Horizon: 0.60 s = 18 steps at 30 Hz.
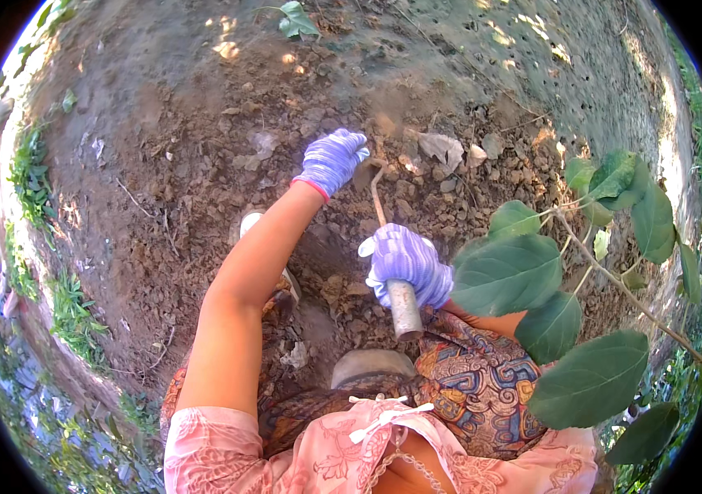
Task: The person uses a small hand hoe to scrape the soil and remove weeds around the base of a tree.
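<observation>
My right hand, in a purple-and-white knit glove with pale fingertips, grips the cylindrical handle of a small hand tool. From the fist, the tool's thin bent metal shank runs forward to the broken soil. The working end is dark and hard to make out against the dirt. My left hand, gloved alike with a pink cuff, is held over the soil just left of the shank's bend. Its fingers are curled in, and nothing shows between them.
A leafy branch reaches in from the right, in front of my right forearm. Dry leaves and clods lie ahead of the tool. Low green plants line the left side. A rounded pale object sits near my patterned garment.
</observation>
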Available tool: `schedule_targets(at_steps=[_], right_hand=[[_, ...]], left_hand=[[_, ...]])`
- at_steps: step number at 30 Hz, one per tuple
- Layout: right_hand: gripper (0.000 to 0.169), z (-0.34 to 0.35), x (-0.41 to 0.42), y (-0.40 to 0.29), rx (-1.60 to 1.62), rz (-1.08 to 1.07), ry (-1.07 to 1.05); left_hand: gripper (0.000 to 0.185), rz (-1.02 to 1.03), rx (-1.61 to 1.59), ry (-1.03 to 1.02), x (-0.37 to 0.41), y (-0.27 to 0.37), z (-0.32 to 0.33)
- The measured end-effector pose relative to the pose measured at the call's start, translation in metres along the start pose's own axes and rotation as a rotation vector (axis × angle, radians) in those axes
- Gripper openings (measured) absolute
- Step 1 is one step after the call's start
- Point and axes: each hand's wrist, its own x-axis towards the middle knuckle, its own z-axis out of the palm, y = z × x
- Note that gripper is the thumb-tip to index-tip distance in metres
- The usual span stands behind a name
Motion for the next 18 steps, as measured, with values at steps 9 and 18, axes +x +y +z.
schedule_targets(at_steps=[9, 18], right_hand=[[0.026, 0.002, 0.003, 0.002, -0.066, -0.009, -0.408], [0.027, 0.005, 0.003, 0.004, -0.034, -0.035, -0.382]], left_hand=[[0.015, 0.169, 0.348, -0.252, -0.007, 0.008, 0.012], [0.021, 0.215, 0.308, -0.244, 0.010, -0.009, 0.020]])
